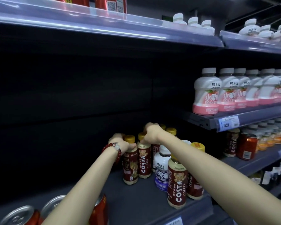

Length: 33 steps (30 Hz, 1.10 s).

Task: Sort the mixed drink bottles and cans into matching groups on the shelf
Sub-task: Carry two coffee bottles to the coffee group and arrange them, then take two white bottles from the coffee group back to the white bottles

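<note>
Several gold-capped Costa coffee bottles stand in a cluster on the dark shelf (136,200). My left hand (120,142), with a red bead bracelet on the wrist, grips the neck of the left Costa bottle (130,168). My right hand (151,133) is closed over the cap of the Costa bottle beside it (143,161). A white-capped purple juice bottle (161,171) stands among them. Another Costa bottle (177,182) stands at the shelf's front edge. Red cans (19,215) sit at the lower left, partly hidden by my left arm.
Pink-and-white juice bottles (204,93) fill the shelf at upper right above a price tag (228,121). To the right stand a Costa bottle (232,143), a red can (247,146) and orange bottles. The upper shelf holds red cans and white-capped bottles. The shelf's left half is dark.
</note>
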Motion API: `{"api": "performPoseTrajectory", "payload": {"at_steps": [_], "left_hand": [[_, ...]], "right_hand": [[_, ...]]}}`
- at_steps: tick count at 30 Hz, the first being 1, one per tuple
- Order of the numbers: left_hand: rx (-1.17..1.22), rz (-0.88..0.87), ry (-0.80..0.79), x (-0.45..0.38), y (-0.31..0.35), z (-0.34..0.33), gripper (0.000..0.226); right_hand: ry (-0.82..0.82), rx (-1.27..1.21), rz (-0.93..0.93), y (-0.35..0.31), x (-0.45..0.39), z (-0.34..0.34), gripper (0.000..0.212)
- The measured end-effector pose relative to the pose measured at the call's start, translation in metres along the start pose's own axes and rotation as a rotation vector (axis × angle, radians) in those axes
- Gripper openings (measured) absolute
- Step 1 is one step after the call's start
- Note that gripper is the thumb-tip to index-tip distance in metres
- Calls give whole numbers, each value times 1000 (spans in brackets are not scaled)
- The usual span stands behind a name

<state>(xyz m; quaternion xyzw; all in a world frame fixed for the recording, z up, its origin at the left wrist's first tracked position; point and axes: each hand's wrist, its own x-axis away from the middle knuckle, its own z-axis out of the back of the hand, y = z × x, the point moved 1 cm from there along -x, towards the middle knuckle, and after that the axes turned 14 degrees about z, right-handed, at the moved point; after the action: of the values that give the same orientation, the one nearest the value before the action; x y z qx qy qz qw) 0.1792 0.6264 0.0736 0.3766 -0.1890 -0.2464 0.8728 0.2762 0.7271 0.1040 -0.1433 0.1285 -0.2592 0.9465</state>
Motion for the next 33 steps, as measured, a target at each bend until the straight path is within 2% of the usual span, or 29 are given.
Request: {"api": "performPoseTrajectory", "payload": {"at_steps": [4,8,11,14,19,26,29,33], "left_hand": [[-68,-118,94,12,6,-1,73],[-40,-326,250,36,17,-2,60],[65,-458,232,55,25,-7,51],[177,-510,171,73,29,-17,41],[290,-519,168,82,30,-44,30],[298,-471,171,72,24,-80,31],[284,-455,185,65,25,-89,34],[197,-442,196,57,28,-92,42]], "right_hand": [[88,-38,48,4,9,-2,58],[221,-143,131,11,22,11,49],[302,-215,171,20,45,27,44],[402,-292,222,33,77,45,35],[542,-502,260,76,127,57,17],[719,-719,158,137,167,31,17],[710,-779,69,160,163,18,18],[610,-836,-28,178,137,3,14]]}}
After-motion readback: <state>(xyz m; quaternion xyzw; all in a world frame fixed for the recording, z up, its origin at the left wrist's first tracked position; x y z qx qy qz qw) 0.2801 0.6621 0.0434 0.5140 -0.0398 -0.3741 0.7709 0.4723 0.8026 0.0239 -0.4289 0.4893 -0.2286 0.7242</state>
